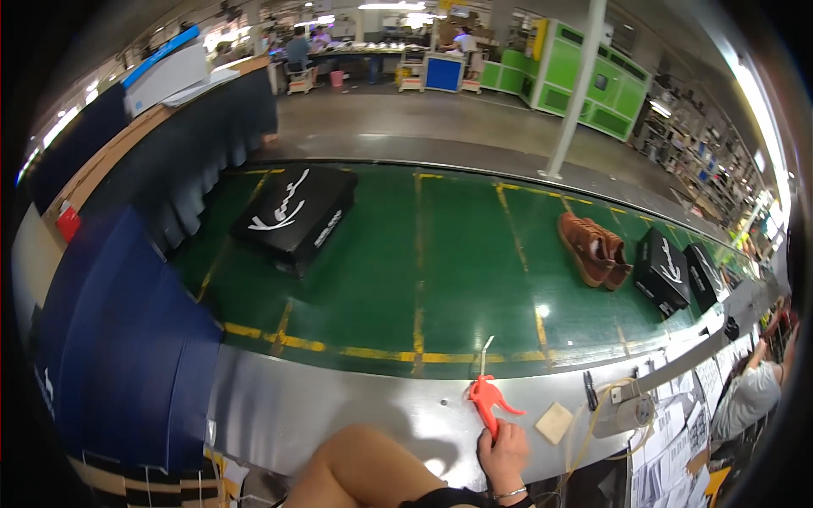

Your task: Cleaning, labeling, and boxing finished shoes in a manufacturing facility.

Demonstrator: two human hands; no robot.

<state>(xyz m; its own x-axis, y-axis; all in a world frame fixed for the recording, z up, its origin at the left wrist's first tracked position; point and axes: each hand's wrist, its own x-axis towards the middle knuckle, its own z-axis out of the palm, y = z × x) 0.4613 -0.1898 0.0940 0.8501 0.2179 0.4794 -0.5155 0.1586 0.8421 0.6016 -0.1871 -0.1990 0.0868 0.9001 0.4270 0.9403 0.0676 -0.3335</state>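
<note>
My right hand, with a bracelet at the wrist, is closed on the lower end of a red air blow gun. The gun's thin bent metal nozzle points away from me, over the near edge of the green conveyor belt. Of my left side only a bent bare arm shows at the lower edge; the hand itself is out of sight. Beside the gun, on the metal ledge, lies a small beige square pad. A black shoebox with white lettering sits on the belt's left part.
Farther right on the belt stand a pair of brown shoes and two black shoeboxes. A dark blue panel borders the left. Right of the pad are a tape roll, a yellow cord and papers. A person is at far right.
</note>
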